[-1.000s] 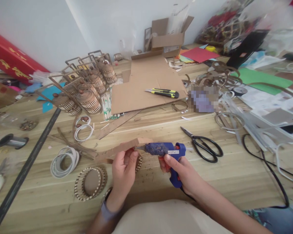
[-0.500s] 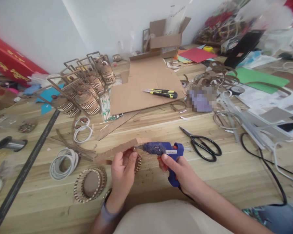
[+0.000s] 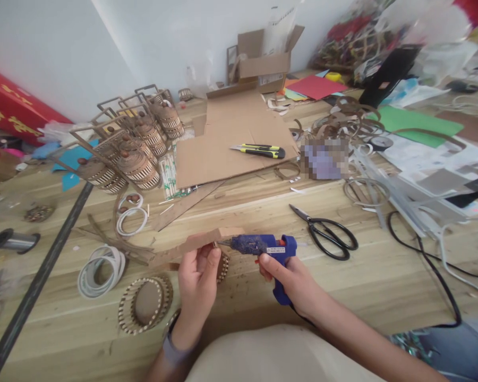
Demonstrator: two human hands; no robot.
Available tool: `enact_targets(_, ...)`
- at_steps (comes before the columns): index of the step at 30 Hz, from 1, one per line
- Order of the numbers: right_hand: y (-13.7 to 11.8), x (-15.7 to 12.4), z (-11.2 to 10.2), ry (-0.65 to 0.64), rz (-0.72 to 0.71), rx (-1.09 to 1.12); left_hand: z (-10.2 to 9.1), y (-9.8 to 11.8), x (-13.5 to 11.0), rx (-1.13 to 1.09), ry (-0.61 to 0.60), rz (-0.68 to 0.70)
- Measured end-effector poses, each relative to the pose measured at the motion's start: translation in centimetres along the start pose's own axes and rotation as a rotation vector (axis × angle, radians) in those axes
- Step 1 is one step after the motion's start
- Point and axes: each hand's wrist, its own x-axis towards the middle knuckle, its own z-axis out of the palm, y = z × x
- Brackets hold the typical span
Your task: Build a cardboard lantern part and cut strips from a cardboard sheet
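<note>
**Blue glue gun [image 3: 258,245] noses up to a slatted piece [image 3: 223,269] above the desk [image 3: 258,209]**

At the far left, a metal spool [image 3: 14,241] lies on its side. Next come white tape rolls [image 3: 101,271], and nearer the person an open slatted basket [image 3: 121,305] with a round brown base. Beyond them stands a cluster of lidded baskets [image 3: 141,175] with upright handles.

The left hand [image 3: 199,281] has its thumb and fingers pinching the slatted piece, which they largely hide; its dotted rim shows just right of the thumb. A cardboard strip [image 3: 225,232] runs behind this hand. The gun's nozzle [image 3: 224,242] points left, right by the thumb tip; whether it touches the piece is unclear.

The right hand [image 3: 295,281] has its fingers wrapped around the gun's handle. Farther back, a utility knife [image 3: 265,151] rests on a cardboard sheet [image 3: 207,162]. To the right lie black-handled scissors [image 3: 330,236], blades toward the upper left.
</note>
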Motion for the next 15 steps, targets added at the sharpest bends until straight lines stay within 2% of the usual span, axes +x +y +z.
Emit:
enact_targets(10,0.95,0.04,-0.33,-0.033,-0.035,0.01,-0.14,-0.19,-0.1,-0.01,-0.01,-0.023)
enact_targets(15,0.99,-0.08,-0.31,-0.006,-0.061,-0.014,-0.31,-0.36,-0.13,-0.004,-0.02,-0.027)
